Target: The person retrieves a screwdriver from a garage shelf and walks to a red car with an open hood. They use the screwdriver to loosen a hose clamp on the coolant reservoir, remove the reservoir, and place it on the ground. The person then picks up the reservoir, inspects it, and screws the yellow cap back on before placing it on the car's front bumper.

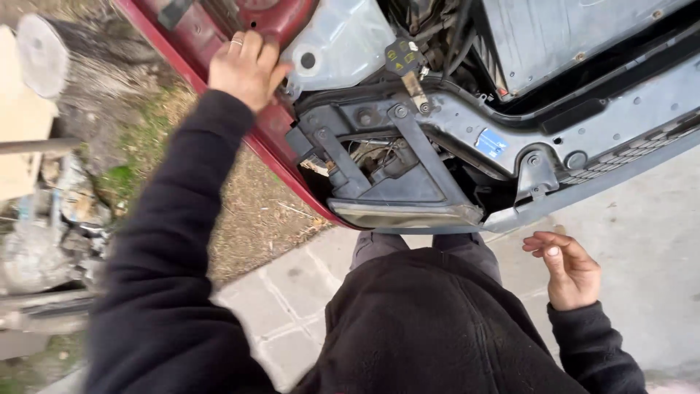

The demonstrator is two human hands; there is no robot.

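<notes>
I look down at the open front of a red car. My left hand [246, 67], a ring on one finger, rests on the red fender edge [271, 135] beside a translucent white reservoir tank [341, 40]. My right hand [567, 268] hangs free in the air below the grey front bumper beam [583, 142], fingers loosely curled and holding nothing. Between the hands sits the headlight housing [397, 197] with its black brackets, lens edge facing me. My dark sleeves and torso fill the lower frame.
A black cap with yellow markings [403, 55] stands by the tank. A blue sticker [491, 143] marks the beam. A cut log [51, 55] and scrap clutter [51, 233] lie on grass to the left. Concrete paving [642, 241] lies underfoot.
</notes>
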